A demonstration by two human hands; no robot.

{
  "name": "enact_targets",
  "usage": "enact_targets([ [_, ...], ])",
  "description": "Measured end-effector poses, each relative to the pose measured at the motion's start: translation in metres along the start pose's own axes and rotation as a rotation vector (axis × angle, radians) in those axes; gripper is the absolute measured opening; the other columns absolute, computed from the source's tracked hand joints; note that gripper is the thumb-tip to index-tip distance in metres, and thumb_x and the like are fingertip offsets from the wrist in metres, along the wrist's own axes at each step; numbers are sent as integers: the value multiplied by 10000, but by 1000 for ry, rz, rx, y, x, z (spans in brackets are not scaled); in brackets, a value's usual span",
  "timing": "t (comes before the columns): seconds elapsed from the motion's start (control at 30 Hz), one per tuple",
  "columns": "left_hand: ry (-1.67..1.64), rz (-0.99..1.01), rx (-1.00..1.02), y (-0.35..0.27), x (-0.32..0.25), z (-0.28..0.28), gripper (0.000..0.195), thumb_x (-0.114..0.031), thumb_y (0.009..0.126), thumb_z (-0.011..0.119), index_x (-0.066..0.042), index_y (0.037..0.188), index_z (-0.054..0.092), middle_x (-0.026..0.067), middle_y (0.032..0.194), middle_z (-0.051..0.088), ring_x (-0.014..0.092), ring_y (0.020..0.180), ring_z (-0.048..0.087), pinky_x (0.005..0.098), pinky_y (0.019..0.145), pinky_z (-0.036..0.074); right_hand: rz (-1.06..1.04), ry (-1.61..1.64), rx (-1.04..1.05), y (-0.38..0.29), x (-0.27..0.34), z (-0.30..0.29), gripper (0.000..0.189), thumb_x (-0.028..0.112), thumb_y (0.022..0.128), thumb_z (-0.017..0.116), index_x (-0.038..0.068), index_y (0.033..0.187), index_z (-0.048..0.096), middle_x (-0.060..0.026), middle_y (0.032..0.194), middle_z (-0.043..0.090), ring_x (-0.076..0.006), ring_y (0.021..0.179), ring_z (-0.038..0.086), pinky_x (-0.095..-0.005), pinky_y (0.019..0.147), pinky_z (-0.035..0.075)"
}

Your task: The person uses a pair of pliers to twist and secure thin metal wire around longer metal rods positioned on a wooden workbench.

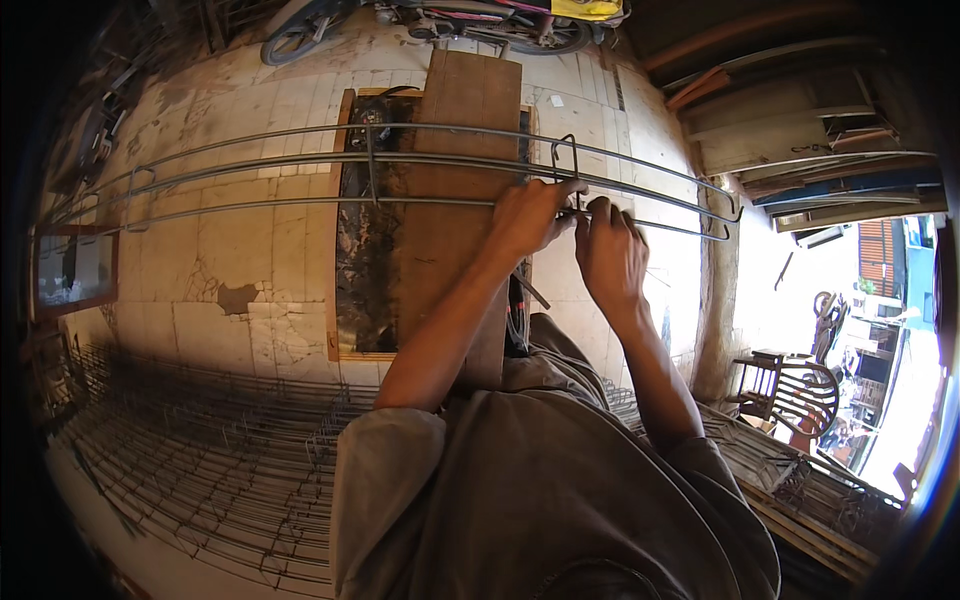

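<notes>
Long steel reinforcing bars [442,159] run crosswise before me, joined by bent stirrups; the bars end in hooks at the right. My left hand [529,214] is closed around the side of one upright stirrup [575,154], its fingers at the stirrup's lower part. Beside it, my right hand [615,255] has curled fingers on the lower bar [667,229], close to where that bar meets the stirrup. Whether a tie wire is between the fingertips is hidden. Another stirrup [371,165] spans the bars farther left.
Under the bars lies a wooden plank [469,97] over a dark, wood-framed panel [367,300]. A motorcycle [480,30] stands beyond. Stacked rebar cages [210,465] fill the lower left. At the right are a wooden chair [787,390] and shelved boards [840,180]. One floor tile has a broken patch [237,298].
</notes>
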State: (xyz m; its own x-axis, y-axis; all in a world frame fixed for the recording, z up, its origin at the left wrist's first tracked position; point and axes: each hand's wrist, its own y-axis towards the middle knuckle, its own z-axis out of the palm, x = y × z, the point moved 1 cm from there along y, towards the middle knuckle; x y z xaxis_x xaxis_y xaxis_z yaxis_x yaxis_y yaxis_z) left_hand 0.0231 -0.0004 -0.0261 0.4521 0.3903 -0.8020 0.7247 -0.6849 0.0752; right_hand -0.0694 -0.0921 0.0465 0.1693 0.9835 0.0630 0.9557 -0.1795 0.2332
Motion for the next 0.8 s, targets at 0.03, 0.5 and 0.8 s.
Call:
enact_targets([
  [0.03, 33, 11, -10, -1, 2, 0, 447, -260, 791, 743, -258, 1218, 608, 30, 968, 730, 288, 867, 692, 417, 755, 558, -134, -91, -108, -5, 7, -11, 215, 174, 856, 641, -3, 963, 583, -189, 977, 638, -358, 884, 623, -460, 765, 493],
  [0.5, 86, 86, -13, -1, -2, -1, 420, -324, 800, 742, -235, 1186, 602, 17, 932, 731, 279, 866, 687, 424, 731, 552, -53, 363, 308, -116, -13, 109, 377, 172, 807, 672, 60, 1153, 572, -143, 1080, 551, -344, 1052, 543, -454, 885, 446],
  [0.8, 57, 22, 21, 3, -8, -3, 461, -353, 787, 760, -246, 1206, 603, 41, 978, 730, 283, 919, 688, 411, 751, 549, 58, 191, 550, -182, 3, 127, 794, 151, 769, 691, -7, 1445, 304, -263, 1303, 439, -399, 1045, 592, -456, 775, 552],
])
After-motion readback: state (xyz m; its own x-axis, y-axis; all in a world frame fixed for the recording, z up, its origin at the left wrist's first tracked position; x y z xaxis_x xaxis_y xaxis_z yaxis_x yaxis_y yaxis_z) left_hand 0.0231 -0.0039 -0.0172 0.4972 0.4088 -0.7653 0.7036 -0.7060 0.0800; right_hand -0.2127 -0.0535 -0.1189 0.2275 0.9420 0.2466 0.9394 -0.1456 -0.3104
